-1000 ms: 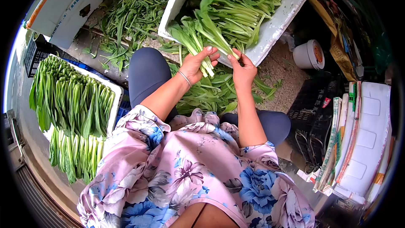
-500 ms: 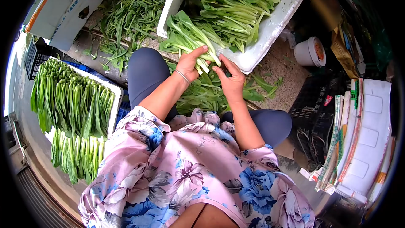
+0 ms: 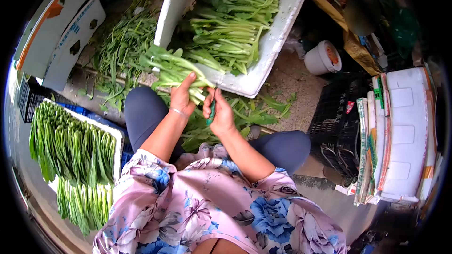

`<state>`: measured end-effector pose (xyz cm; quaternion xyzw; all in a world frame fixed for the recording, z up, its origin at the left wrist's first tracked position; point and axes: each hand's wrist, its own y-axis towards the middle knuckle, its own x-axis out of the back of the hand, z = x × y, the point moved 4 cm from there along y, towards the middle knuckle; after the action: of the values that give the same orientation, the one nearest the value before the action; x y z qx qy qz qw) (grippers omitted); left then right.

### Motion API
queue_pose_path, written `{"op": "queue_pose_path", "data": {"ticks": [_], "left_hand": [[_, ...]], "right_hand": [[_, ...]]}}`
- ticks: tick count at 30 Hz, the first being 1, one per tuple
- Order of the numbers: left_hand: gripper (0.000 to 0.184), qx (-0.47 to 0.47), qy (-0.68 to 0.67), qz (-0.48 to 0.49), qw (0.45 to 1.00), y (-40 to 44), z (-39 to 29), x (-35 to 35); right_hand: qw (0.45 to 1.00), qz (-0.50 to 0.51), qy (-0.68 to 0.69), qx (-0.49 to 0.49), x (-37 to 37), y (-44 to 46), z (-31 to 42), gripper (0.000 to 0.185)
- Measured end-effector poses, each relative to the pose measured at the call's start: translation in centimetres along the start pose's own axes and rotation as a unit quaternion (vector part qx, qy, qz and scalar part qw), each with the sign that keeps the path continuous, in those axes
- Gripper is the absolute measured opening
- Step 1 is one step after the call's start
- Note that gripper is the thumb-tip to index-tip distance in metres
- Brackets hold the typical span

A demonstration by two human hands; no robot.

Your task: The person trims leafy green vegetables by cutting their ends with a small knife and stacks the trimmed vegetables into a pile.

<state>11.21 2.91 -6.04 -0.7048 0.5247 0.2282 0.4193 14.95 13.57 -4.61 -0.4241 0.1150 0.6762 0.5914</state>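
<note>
My left hand (image 3: 183,99) is closed round a small bunch of leafy greens (image 3: 172,66), whose leaves point up and left and whose pale stems come out by the fingers. My right hand (image 3: 220,113) grips a small green-handled tool (image 3: 212,109), its dark thin tip at the stem ends of the bunch. Just beyond the hands is a white foam box (image 3: 285,30) holding rows of long-stemmed greens (image 3: 230,33). Loose leaves (image 3: 249,113) lie on the ground below the hands, between the knees.
At the left, bundled greens (image 3: 70,146) lie over a white tray (image 3: 118,160). Scattered leaves (image 3: 125,47) cover the ground at the upper left, near upright foam boards (image 3: 70,37). To the right are a white bucket (image 3: 320,60), a black crate (image 3: 334,117) and stacked foam boxes (image 3: 405,131).
The view has shifted, so the scene sits further left. The bunch in my left hand has grown fuller since a second ago. The green-handled tool now shows in my right hand.
</note>
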Motion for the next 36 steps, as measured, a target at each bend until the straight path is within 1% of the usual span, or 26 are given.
{"op": "queue_pose_path", "data": {"ticks": [2, 4, 7, 11, 13, 17, 20, 22, 26, 28, 29, 30, 31, 33, 34, 35, 36], "left_hand": [[0.020, -0.005, 0.009, 0.003, 1.000, 0.3, 0.1, 0.3], [0.020, 0.005, 0.021, 0.002, 1.000, 0.4, 0.3, 0.5], [0.021, 0.029, 0.038, 0.015, 0.999, 0.5, 0.7, 1.0], [0.020, 0.024, 0.029, 0.019, 0.999, 0.7, 1.0, 1.3], [0.021, 0.009, 0.021, -0.015, 1.000, -0.1, 0.6, 0.3], [0.021, 0.010, 0.015, -0.016, 1.000, -0.3, 0.7, 0.1], [0.019, 0.007, 0.044, 0.003, 0.999, -0.3, 0.8, 0.1], [0.019, -0.003, 0.074, 0.009, 0.997, -0.1, 1.0, 0.4], [0.020, -0.008, 0.111, 0.004, 0.994, -0.5, 0.8, 0.1], [0.020, -0.010, 0.119, 0.020, 0.993, -0.7, 0.6, -0.6], [0.020, -0.009, 0.118, 0.013, 0.993, -0.7, 0.8, -0.8], [0.021, -0.003, 0.111, 0.023, 0.994, -0.6, 0.9, -1.1], [0.022, 0.003, 0.105, 0.022, 0.994, -0.7, 0.7, -0.9], [0.025, 0.019, 0.109, 0.061, 0.992, -0.5, 0.7, -0.8], [0.025, 0.041, 0.128, 0.060, 0.989, -0.5, 0.8, -0.5], [0.025, 0.045, 0.131, 0.084, 0.987, -0.9, 0.4, -1.0], [0.026, 0.042, 0.122, 0.112, 0.985, -0.8, 0.5, -1.2]], "right_hand": [[0.999, -0.011, -0.036, 0.012, -0.3, -0.1, 0.1, 0.024], [0.998, 0.005, -0.061, 0.009, -0.5, 0.2, 0.1, 0.020], [0.995, -0.008, -0.088, 0.041, 0.0, 1.0, 0.0, 0.023], [0.988, -0.087, -0.097, 0.088, -0.2, 0.9, -0.6, 0.025], [0.985, -0.107, -0.104, 0.088, -0.1, 0.9, -0.8, 0.025], [0.986, -0.102, -0.109, 0.075, 0.4, 0.5, -0.9, 0.024], [0.985, -0.099, -0.117, 0.077, 0.8, 0.0, -1.0, 0.023], [0.986, -0.118, -0.100, 0.062, 1.7, -0.2, -1.4, 0.022], [0.991, -0.115, -0.068, 0.033, 4.1, -0.7, -2.8, 0.019], [0.980, -0.150, -0.126, -0.044, 6.0, -1.4, -3.7, 0.021], [0.979, -0.152, -0.128, -0.052, 7.1, -1.6, -3.9, 0.021], [0.966, -0.196, -0.101, -0.131, 8.4, -2.4, -4.8, 0.020], [0.943, -0.240, -0.074, -0.219, 9.7, -3.5, -6.4, 0.020], [0.916, -0.268, -0.042, -0.296, 14.0, -4.9, -9.3, 0.019], [0.902, -0.260, 0.003, -0.345, 14.0, -6.1, -9.6, 0.021], [0.889, -0.249, 0.050, -0.380, 13.2, -6.0, -8.9, 0.022], [0.901, -0.233, 0.001, -0.366, 12.4, -5.7, -7.5, 0.023]]}}
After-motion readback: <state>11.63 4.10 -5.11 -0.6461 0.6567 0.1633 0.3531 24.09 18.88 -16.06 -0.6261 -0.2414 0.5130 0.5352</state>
